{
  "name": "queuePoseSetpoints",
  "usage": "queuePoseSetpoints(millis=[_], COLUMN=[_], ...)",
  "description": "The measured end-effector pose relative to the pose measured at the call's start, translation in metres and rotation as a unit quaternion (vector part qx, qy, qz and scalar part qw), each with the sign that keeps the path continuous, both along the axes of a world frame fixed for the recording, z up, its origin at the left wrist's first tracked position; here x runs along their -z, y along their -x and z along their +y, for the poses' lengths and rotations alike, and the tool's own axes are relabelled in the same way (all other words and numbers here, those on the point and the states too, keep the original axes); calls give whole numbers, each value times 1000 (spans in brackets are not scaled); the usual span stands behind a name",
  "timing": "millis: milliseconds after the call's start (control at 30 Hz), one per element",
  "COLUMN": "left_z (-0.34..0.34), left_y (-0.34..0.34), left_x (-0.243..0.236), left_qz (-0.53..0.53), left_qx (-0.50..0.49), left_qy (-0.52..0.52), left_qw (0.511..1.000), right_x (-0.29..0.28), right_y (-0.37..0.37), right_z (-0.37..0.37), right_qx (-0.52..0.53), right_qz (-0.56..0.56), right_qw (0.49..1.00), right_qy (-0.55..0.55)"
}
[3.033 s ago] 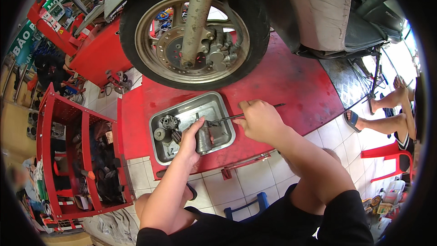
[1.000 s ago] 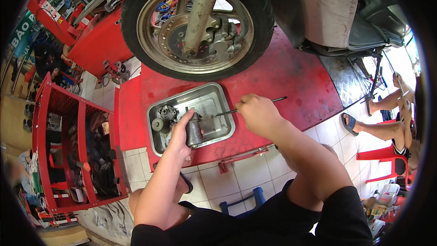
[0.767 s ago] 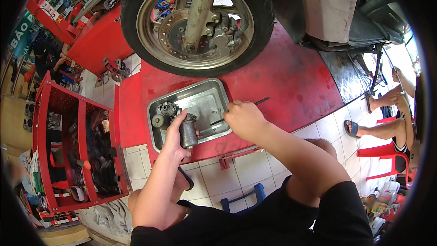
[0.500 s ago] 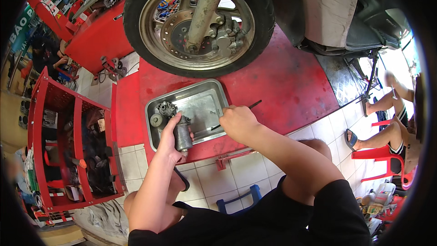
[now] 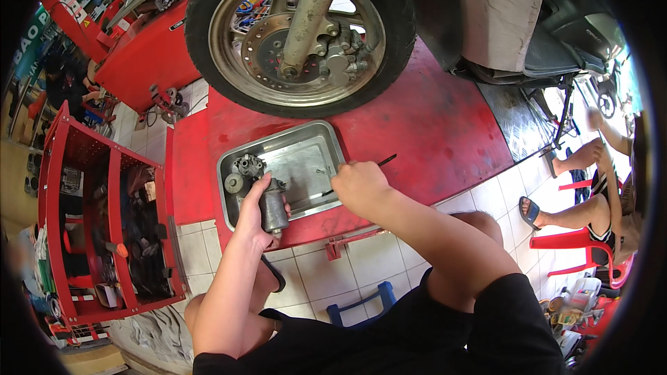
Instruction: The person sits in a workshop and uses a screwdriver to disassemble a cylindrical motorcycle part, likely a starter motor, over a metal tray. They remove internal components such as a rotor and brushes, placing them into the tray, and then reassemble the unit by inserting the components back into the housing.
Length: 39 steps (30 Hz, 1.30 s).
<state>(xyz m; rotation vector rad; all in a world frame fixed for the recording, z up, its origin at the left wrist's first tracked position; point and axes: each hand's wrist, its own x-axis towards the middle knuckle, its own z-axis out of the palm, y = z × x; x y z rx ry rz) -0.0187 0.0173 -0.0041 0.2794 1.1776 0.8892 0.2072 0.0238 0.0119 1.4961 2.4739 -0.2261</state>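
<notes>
My left hand (image 5: 254,210) grips a grey metal motorcycle part (image 5: 275,214) with a cylindrical body, a round cap and a cluster of fittings at its far end. It is held over the left side of a shallow metal tray (image 5: 326,133). At the tray's right rim, my right hand (image 5: 361,189) is closed, its fingertips turned down and mostly hidden. A thin dark rod (image 5: 388,160) shows on the right of this hand, and a dark tip appears on its left inside the tray; whether the fist holds it is unclear. Small bits (image 5: 321,171) lie on the tray's bottom.
The tray sits on a red platform (image 5: 445,132) below a motorcycle's front wheel (image 5: 292,101). A red shelf rack (image 5: 114,222) stands left. A blue stool (image 5: 361,303) is close to my legs. On the right, a person with sandals sits on a red chair (image 5: 566,239).
The whole view has shifted slightly to the left. Both hands keep nearly the same places over the tray, and the left still grips the metal part.
</notes>
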Motion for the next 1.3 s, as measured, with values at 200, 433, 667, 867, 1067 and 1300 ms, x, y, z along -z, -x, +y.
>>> queuePoseSetpoints(millis=[200, 433, 667, 867, 1067, 1300], left_z=[-1, -1, -2, -10, -12, -14], left_y=[-1, -6, -2, 1, 4, -2], left_x=[2, 1, -1, -11, -17, -17], left_qz=[8, 10, -74, -267, -257, -222], left_qx=[4, 8, -12, 11, 49, 22], left_qy=[9, 11, 19, -64, -135, -119], left_qw=[1000, 1000, 997, 962, 956, 967], right_x=[-22, -22, -12, -51, -60, -56], right_y=[-25, -36, -36, -27, -28, -31], right_z=[11, 10, 12, -13, -26, -23], right_qx=[67, 65, 85, 79, -1, -29], right_qz=[-30, -22, 167, 385, 372, 331], right_qw=[997, 997, 981, 919, 916, 923], right_qy=[-13, -29, -52, -34, -151, -194])
